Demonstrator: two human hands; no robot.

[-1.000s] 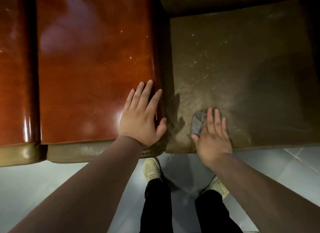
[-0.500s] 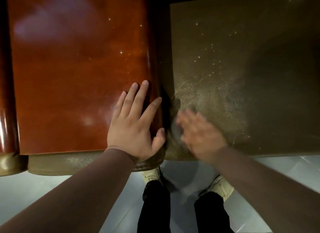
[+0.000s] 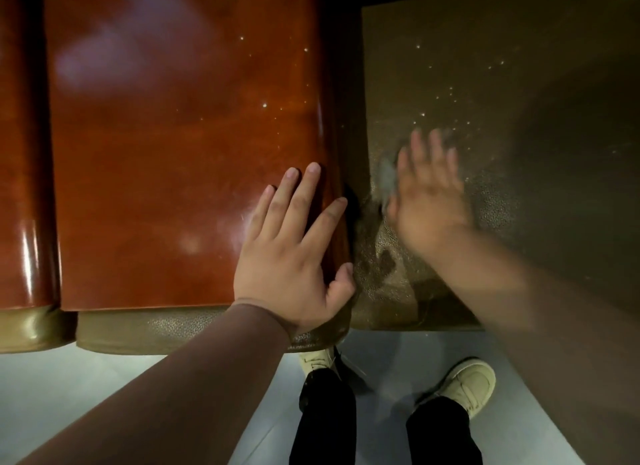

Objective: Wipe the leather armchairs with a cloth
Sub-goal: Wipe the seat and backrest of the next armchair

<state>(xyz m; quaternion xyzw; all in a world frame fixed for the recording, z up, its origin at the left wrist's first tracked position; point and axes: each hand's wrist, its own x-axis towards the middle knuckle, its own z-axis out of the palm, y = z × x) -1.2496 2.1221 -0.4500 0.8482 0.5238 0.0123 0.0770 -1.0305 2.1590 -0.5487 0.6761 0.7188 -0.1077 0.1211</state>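
Note:
My left hand (image 3: 294, 246) lies flat, fingers spread, on the glossy red-brown top of the armchair's wide armrest (image 3: 173, 153), near its front right corner. My right hand (image 3: 427, 194) is blurred with motion and presses a small grey cloth (image 3: 388, 180) onto the olive-brown leather seat cushion (image 3: 519, 153), close to the seat's left edge. Only a corner of the cloth shows past the fingers; the rest is hidden under the palm. Bright specks dot the seat and armrest.
A second red-brown armrest (image 3: 20, 153) sits at the far left, with a narrow gap between the two. Olive leather fronts (image 3: 173, 329) run along the lower edges. Pale tiled floor (image 3: 86, 395) lies below, with my two beige shoes (image 3: 467, 385) and black trousers.
My right hand with the cloth has swept left toward the armrest, then forward up the seat. The left hand stays planted on the armrest. The camera has drifted closer and slightly downward.

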